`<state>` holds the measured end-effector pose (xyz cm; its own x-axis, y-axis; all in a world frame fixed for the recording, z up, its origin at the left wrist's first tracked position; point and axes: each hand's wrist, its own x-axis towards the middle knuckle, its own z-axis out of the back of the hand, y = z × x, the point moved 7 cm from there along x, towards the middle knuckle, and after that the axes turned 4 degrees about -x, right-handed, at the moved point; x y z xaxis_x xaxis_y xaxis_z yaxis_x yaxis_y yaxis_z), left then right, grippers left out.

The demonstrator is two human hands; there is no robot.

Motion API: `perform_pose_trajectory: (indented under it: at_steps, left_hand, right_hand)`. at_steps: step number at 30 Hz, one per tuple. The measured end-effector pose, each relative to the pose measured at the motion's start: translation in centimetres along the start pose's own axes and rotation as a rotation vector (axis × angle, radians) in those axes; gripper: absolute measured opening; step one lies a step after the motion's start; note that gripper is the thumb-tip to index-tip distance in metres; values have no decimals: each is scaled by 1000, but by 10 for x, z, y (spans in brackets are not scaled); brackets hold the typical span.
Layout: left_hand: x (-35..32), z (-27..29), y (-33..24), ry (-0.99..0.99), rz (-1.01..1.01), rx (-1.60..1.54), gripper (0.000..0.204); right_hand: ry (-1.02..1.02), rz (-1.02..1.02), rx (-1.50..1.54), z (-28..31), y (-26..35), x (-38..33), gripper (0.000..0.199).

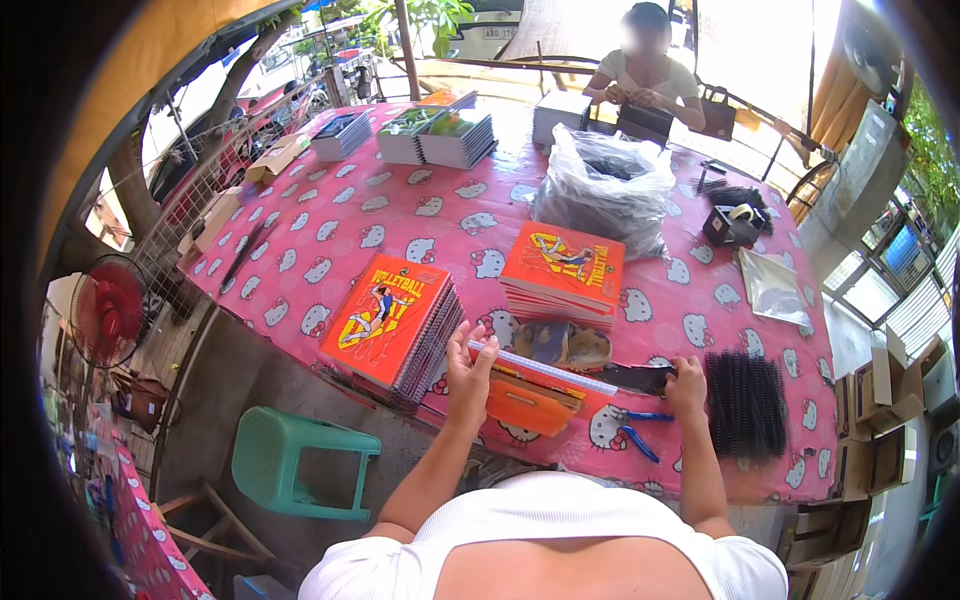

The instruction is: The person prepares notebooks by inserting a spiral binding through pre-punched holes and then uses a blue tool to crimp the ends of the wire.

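My left hand [468, 372] is closed around the left end of an orange notebook [535, 402], which is tilted with its pale page edge facing up. At the notebook's right end, my right hand [686, 386] pinches what looks like a black binding coil [640, 379]; its detail is blurred. Just below lie blue-handled pliers [645, 432]. A dense pile of black coils [748, 405] sits beside my right hand. To the left of my hands stands a stack of spiral-bound red notebooks [390, 318]. Another stack of red notebooks [565, 270] is beyond the one I hold.
A pink patterned cloth covers the table [400, 215]. A plastic bag [605, 195] of dark items, a tape dispenser [735, 222] and clear wrappers [775, 285] lie farther off. Across sits another person [650, 85]. A green stool [300, 455] stands at the left.
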<state>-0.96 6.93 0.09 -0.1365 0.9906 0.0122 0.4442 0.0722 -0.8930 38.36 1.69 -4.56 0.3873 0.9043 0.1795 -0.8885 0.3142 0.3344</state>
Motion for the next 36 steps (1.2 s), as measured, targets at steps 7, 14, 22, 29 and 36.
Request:
perform_pose_trajectory:
  at_steps: [7, 14, 22, 29, 36]
  left_hand:
    - [-3, 1, -9, 37, -100, 95, 52]
    - [3, 3, -2, 75, -60, 209, 54]
    - [19, 4, -57, 92, -51, 37, 67]
    - [117, -101, -269, 241, -277, -159, 97]
    - [112, -305, -260, 567, -19, -258, 74]
  right_hand:
    - [-28, 48, -92, -4, 9, -4, 27]
    - [20, 82, -89, -6, 8, -2, 38]
    - [86, 17, 37, 5, 13, 4, 61]
    - [-582, 735, 201, 200, 169, 79, 115]
    - [-912, 1164, 37, 289, 356, 116, 105]
